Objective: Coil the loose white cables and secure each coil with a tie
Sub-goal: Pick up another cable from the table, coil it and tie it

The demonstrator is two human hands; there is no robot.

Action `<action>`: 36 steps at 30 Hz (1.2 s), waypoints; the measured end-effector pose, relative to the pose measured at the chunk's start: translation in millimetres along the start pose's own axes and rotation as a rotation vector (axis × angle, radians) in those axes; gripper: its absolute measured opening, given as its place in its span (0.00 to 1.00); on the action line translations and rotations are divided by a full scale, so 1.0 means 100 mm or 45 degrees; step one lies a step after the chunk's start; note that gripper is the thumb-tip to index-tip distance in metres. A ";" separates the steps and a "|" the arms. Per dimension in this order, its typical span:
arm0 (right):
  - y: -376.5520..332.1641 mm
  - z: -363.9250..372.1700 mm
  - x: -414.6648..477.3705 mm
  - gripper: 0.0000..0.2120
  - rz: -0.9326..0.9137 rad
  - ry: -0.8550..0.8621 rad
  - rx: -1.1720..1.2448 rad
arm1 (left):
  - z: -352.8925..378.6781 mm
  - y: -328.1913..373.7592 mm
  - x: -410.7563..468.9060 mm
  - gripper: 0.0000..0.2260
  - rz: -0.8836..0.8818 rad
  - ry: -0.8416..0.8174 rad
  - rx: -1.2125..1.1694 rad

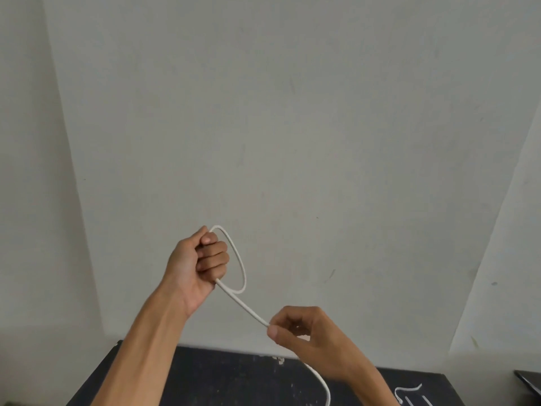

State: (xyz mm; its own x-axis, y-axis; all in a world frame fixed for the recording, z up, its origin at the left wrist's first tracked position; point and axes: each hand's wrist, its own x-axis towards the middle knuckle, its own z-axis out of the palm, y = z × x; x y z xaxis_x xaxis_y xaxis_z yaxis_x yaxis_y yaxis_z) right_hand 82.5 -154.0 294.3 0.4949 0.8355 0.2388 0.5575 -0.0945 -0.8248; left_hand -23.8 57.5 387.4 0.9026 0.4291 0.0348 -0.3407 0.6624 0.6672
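I hold a white cable [238,259] up in front of a pale wall. My left hand [199,265] is a fist gripping it, and one loop arcs from the top of the fist round to its underside. From there the cable runs down and right to my right hand [304,332], which pinches it between thumb and fingers. Below my right hand the cable hangs down over the black table [219,379] and leaves the frame at the bottom. Another bit of white cable [408,391] lies on the table at the lower right.
The pale wall fills most of the view. A dark flat object [530,382] pokes in at the right edge beside the table. White specks mark the table top near its back edge.
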 end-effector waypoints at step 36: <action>0.29 -0.38 -0.08 0.22 0.295 0.397 0.523 | -0.23 0.57 -0.28 0.19 0.153 -0.207 0.195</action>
State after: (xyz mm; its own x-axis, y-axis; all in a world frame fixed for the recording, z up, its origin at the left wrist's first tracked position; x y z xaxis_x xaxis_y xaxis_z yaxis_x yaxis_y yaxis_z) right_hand 119.5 -184.1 288.0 0.7820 0.6124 0.1162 0.1365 0.0137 -0.9905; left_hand -74.9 97.8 407.2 0.8928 0.3867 0.2311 -0.4152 0.5070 0.7554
